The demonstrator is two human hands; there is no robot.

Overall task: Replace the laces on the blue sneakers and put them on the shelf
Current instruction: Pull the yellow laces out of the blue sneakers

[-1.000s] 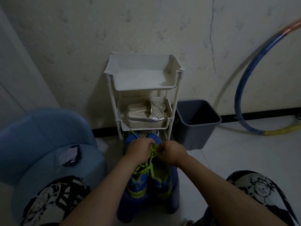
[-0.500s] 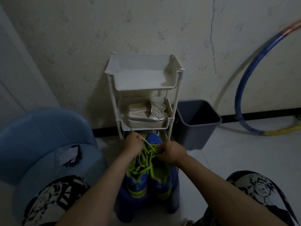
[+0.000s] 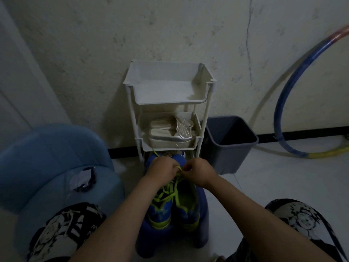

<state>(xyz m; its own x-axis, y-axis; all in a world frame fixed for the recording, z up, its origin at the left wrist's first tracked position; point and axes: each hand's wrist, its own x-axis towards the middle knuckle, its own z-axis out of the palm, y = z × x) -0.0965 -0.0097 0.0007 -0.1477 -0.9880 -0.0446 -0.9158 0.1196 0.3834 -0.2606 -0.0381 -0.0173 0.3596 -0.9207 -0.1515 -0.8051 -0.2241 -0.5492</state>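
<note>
Head view: blue sneakers [image 3: 160, 212] sit side by side on a blue stool [image 3: 203, 212], toes at its far edge, just before the white shelf [image 3: 164, 91]. Left hand [image 3: 162, 171] and right hand [image 3: 200, 173] are close together over the toes, both pinching the green lace [image 3: 160, 199].

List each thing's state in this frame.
Left hand: pinching the green lace.
Right hand: pinching the same lace.
Green lace: partly threaded, slack.
Blue sneakers: side by side on the stool, not shelved.
Silver shoes: lying on the shelf's middle tier.
Bin: upright, lidless.
Hoop: leaning against the wall.
</note>
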